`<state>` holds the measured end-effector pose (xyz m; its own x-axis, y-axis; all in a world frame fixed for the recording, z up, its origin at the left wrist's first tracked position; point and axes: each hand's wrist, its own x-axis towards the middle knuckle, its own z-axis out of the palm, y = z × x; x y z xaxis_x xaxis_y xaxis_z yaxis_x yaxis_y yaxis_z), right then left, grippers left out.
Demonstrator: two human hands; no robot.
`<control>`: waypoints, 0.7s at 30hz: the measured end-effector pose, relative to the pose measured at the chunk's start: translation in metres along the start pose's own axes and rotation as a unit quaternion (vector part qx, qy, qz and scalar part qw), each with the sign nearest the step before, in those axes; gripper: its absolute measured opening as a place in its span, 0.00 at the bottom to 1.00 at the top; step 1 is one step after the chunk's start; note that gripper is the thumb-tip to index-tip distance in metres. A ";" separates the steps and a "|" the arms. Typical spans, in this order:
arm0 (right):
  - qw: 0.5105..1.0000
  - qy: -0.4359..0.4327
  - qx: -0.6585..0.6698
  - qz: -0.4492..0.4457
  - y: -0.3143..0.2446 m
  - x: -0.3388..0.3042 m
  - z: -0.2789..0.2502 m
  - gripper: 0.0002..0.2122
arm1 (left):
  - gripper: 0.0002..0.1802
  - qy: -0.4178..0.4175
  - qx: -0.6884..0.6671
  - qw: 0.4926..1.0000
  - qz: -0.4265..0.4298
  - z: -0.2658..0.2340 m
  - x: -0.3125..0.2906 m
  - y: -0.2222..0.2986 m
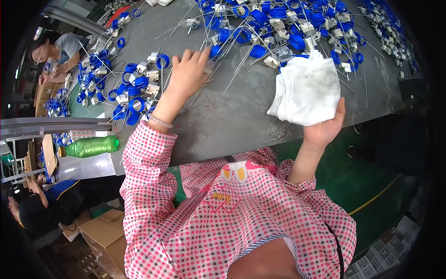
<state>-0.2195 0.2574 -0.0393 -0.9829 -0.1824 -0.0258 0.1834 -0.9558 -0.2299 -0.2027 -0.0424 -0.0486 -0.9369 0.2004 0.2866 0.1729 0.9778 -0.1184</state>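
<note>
Head view: we find the left hand [188, 74] over the grey table [223, 121], back uppermost and fingers parted, at the near edge of a large heap of blue coiled parts [281, 32]. Its thumb is hidden, so we cannot tell whether anything is pinched. We record the right hand [325, 130] gripping a folded white cloth [306, 90], thumb along the cloth's right edge, remaining fingers concealed. The cloth bears grey smudges and is located on the near side of the heap. We note a smaller heap [139, 83] left of the left wrist, a green bottle [90, 146] farther left, and a co-worker [67, 49] at upper left.
</note>
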 end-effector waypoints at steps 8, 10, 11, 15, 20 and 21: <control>1.000 -0.016 -0.004 -0.001 -0.002 -0.007 0.004 0.24 | 0.36 0.052 -0.130 0.987 -0.082 -0.058 -0.018 0.011; 0.999 -0.052 0.001 0.002 0.000 -0.007 0.005 0.24 | 0.36 0.134 -0.232 0.956 -0.116 -0.072 -0.028 0.019; 0.999 -0.052 0.000 0.002 0.003 -0.008 0.007 0.24 | 0.35 0.213 -0.330 0.908 -0.148 -0.075 -0.032 0.021; 0.999 -0.042 -0.023 0.015 0.023 -0.010 0.019 0.24 | 0.39 0.383 -0.503 0.772 -0.062 -0.080 -0.043 0.029; 0.997 -0.052 -0.019 0.053 0.039 -0.018 0.027 0.24 | 0.30 0.445 -0.649 0.608 -0.103 -0.108 -0.050 0.031; 0.997 -0.052 -0.025 0.057 0.043 -0.020 0.030 0.24 | 0.29 0.437 -0.708 0.546 -0.099 -0.110 -0.053 0.034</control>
<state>-0.1912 0.2134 -0.0196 -0.9479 -0.3154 0.0456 0.2910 -0.9150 -0.2794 -0.1136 -0.0131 0.0366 -0.5842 -0.5699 0.5779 0.7359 -0.0715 0.6733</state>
